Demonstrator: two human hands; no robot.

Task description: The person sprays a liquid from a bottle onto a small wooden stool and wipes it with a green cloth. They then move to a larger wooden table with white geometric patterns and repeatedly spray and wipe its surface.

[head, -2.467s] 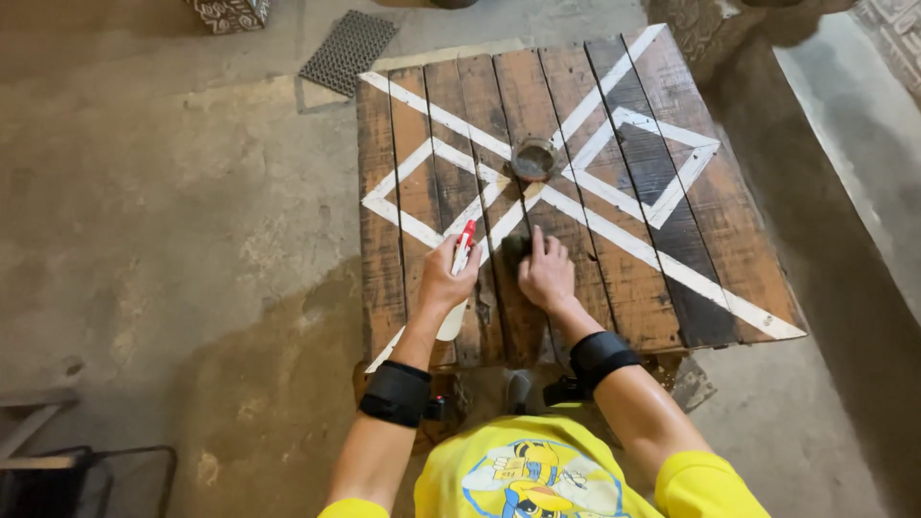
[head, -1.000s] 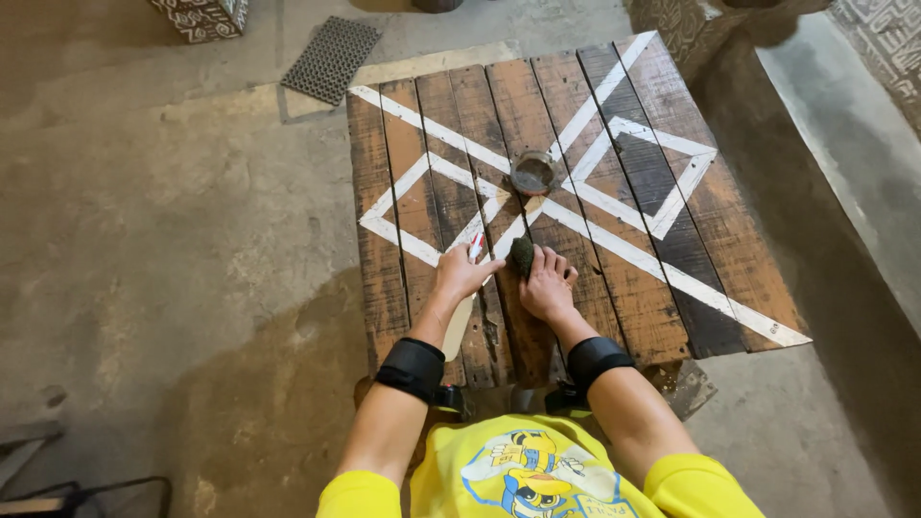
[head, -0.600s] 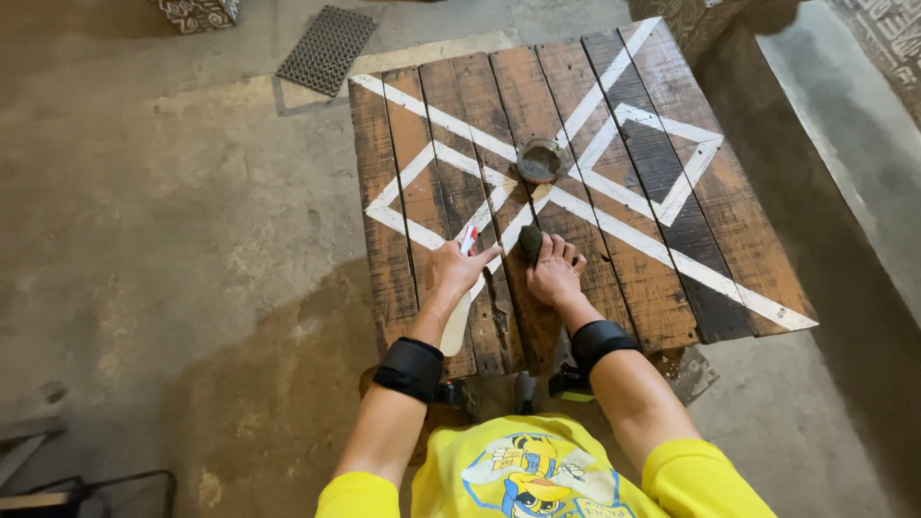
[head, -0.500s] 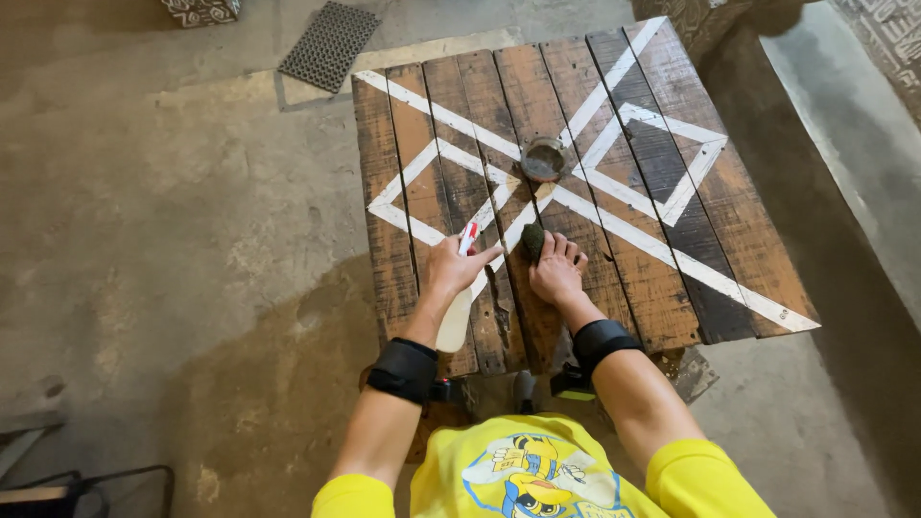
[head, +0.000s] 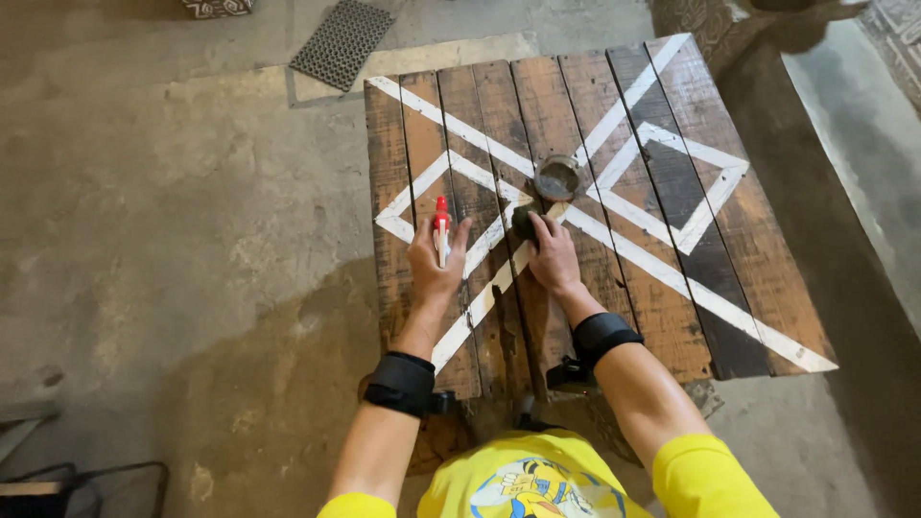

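A dark wooden plank tabletop [head: 662,259] carries white taped lines forming crossed diagonals and diamonds. My left hand [head: 434,264] rests on the planks and holds a small red-and-white tool [head: 441,228], its red tip pointing away from me. My right hand [head: 554,255] presses a dark pad [head: 524,223] onto the wood beside a white tape line. Just beyond that hand stands a small round open tin [head: 557,177] with dark contents. Both wrists wear black bands.
Stained concrete floor [head: 173,240] lies to the left of the tabletop. A dark perforated mat [head: 342,41] lies on the floor at the far left corner. A carved stone base [head: 710,24] stands at the far right. A black wire frame [head: 86,480] shows at bottom left.
My right hand with the dark pad has slid a little farther up the planks toward the tin. The left hand keeps hold of the red-and-white tool and has barely shifted.
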